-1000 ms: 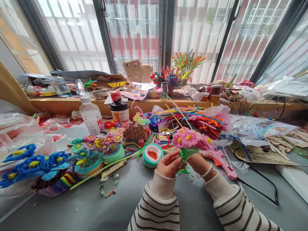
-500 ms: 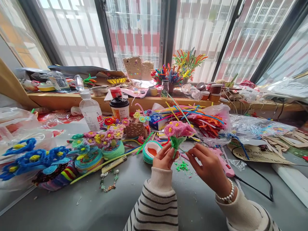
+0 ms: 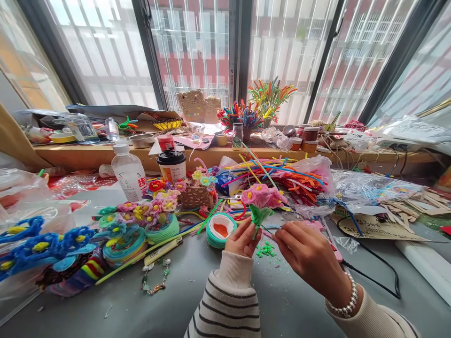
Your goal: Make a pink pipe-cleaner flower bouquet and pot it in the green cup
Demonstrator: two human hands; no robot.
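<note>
- Head view: the left hand [image 3: 242,238] is closed around the green stem [image 3: 259,217] of a pink flower bunch [image 3: 262,196]. Thumb and fingers pinch the lower end of the stem, and the bunch stands upright just above the grip, over the grey table [image 3: 141,305].
- The right hand [image 3: 310,253] is just to the right of this grip. Its thumb and forefinger are drawn narrow together near the bottom of the stem. I cannot tell whether something thin is between them or they only touch the stem.
- I judge the bunch to be very light and soft. The fuzzy surface gives good friction, so it should not slip. It probably bends easily, so the petals would crush under a hard squeeze.
- The best place to hold it seems to be the wrapped green stem under the heads, where the left hand already is, not the pink heads.
- Below the grip, green crumbs [image 3: 266,249] lie on the table. To the left of the grip is a teal coil [image 3: 220,228] with an orange inside.
- Hard to make out: the lowest end of the stem is hidden by the left fingers. A pink glue gun [image 3: 334,251] is mostly covered behind the right hand. Behind the bunch, loose coloured stems in a plastic bag [image 3: 317,169] mix with the petals, so the far edge of the bunch is unclear.
</note>
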